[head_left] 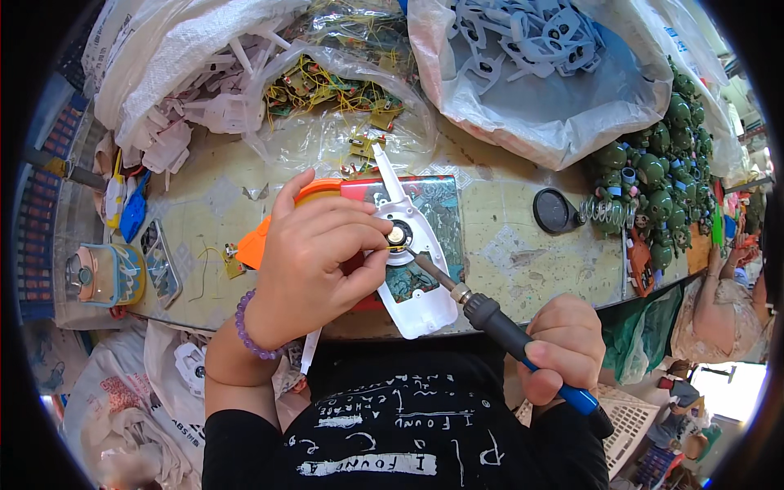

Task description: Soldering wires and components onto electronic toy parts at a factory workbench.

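A white plastic housing half (420, 317) with a long narrow handle lies on the table in front of me. A small round black speaker (398, 233) with a pale centre sits in it. My left hand (322, 245), with a purple bead bracelet, pinches a thin yellow wire (397, 248) at the speaker's edge; the fingers partly hide it. My right hand (563, 347) is wrapped round the blue and black handle of a soldering iron (494, 320). The iron's tip is at the speaker's lower edge, beside the wire; whether they touch is too small to tell.
Under the housing lies a patterned booklet (441, 204), with an orange object (251, 245) to its left. Bags of wired circuit boards (327, 86) and white parts (531, 37) stand behind. A black round lid (554, 211), green figures (653, 171), phone (161, 261) and cup (106, 273) flank the workspace.
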